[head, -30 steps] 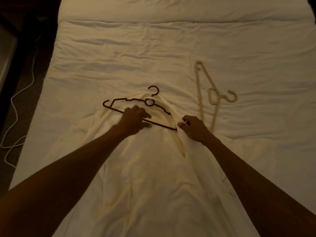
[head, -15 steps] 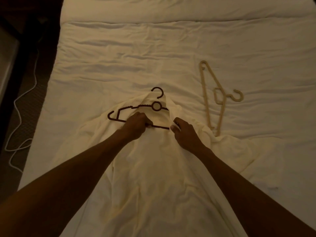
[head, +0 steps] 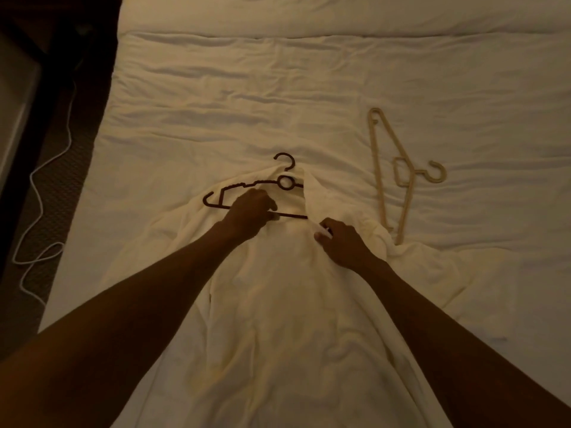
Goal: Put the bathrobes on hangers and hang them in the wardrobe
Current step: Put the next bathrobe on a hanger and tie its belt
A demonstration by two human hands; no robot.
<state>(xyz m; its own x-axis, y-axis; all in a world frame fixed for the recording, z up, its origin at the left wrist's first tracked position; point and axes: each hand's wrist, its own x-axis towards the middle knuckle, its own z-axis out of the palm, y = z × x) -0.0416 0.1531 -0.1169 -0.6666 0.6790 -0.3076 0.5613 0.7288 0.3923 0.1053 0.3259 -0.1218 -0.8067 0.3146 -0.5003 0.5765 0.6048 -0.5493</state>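
Half the hanger (head: 292, 215) is now hiding under the robe (head: 278, 304); left hand (head: 250, 208) is gripping it, right hand (head: 341, 244) is pinching the robe.

A white cable (head: 69, 134) lies looped on the dark floor (head: 61, 186) beside the rumpled bed (head: 278, 88).

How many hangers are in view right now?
2. A dark hanger lies on the bathrobe, gripped by the left hand, its right end under fabric. A beige hanger lies bare on the bed, to the right. The bathrobe could hide more.
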